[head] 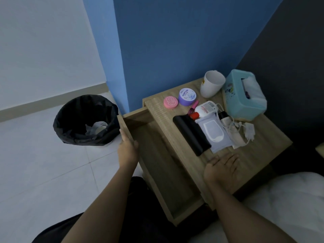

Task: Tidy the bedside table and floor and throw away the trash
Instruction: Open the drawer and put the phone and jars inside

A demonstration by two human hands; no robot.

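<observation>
My right grip (222, 170) lies flat and released on the table's (261, 153) near edge. My left grip (127, 149) clasps the open drawer's (156, 160) front. Mid-table: black pouch (191, 135), wipes pack (215, 133). Far edge: cup (211, 85), tissue box (242, 100). Trash (97, 128) sits in the bin (70, 120) on the floor, off the table's left edge.

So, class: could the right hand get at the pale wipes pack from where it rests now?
Probably yes. The right hand lies open on the bedside table, and the wipes pack sits just beyond its fingertips with only bare wood between.
</observation>
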